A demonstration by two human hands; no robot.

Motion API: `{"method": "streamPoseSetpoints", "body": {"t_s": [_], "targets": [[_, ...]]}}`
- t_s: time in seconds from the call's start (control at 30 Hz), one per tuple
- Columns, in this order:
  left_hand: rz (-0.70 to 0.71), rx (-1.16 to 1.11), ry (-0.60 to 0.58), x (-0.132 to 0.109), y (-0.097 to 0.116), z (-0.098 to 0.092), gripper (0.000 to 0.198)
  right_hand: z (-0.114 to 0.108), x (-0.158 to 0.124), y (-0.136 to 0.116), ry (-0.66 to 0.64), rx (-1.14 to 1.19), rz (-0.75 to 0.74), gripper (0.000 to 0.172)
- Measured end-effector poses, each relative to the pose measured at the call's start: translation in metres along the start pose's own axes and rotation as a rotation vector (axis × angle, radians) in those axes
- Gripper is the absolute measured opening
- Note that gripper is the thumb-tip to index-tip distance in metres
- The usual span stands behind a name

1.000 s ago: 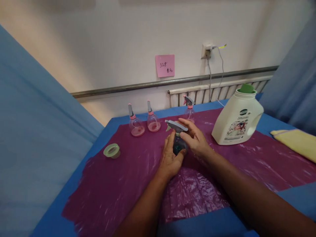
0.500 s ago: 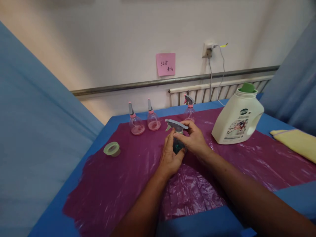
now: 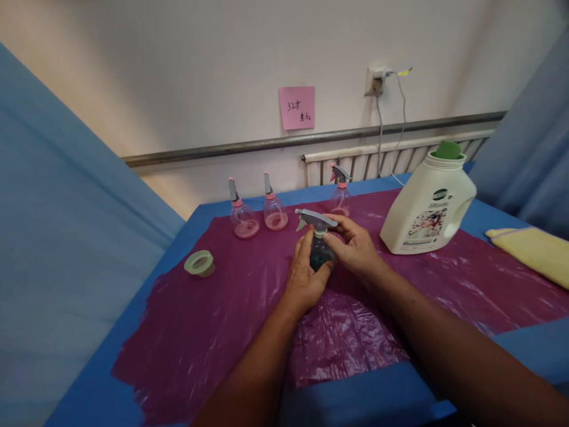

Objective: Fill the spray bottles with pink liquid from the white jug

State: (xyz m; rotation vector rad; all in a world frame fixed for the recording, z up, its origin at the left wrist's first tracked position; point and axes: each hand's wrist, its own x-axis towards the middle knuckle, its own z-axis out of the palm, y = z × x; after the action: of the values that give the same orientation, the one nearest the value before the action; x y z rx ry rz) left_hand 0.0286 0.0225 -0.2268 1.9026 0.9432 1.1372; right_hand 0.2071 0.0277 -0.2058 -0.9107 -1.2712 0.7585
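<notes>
A small spray bottle (image 3: 319,252) with dark teal liquid and a grey trigger head (image 3: 315,218) stands upright on the purple plastic sheet (image 3: 213,332). My left hand (image 3: 306,279) is wrapped round the bottle's body from the left. My right hand (image 3: 355,249) pinches the neck collar just under the trigger head, fingers closed. Three more spray bottles stand behind: two with pink liquid (image 3: 242,216) (image 3: 273,210) at the back left, and one (image 3: 340,196) partly hidden behind my right hand.
A white detergent jug (image 3: 429,207) with a green cap stands at the right. A green tape roll (image 3: 200,263) lies at the left. A yellow cloth (image 3: 533,249) lies at the far right. Blue cloth covers the table, and blue curtains hang on both sides.
My right hand's fingers have closed from lying over the trigger head to pinching the neck below it. The left hand keeps its hold on the bottle. The camera has tilted slightly.
</notes>
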Motion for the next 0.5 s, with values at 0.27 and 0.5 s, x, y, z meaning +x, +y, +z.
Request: {"method": "streamPoseSetpoints", "body": {"t_s": [0.27,0.5], "targets": [[-0.014,0.026,-0.002,0.0003,0.0029,0.0006,0.097,0.0028,0.0031,0.005,0.051,-0.029,-0.036,0.055],[-0.004,-0.007,0.003,-0.0011,-0.0021,0.0023,0.095,-0.001,-0.0033,0.0055,-0.098,-0.064,-0.008,0.045]]}}
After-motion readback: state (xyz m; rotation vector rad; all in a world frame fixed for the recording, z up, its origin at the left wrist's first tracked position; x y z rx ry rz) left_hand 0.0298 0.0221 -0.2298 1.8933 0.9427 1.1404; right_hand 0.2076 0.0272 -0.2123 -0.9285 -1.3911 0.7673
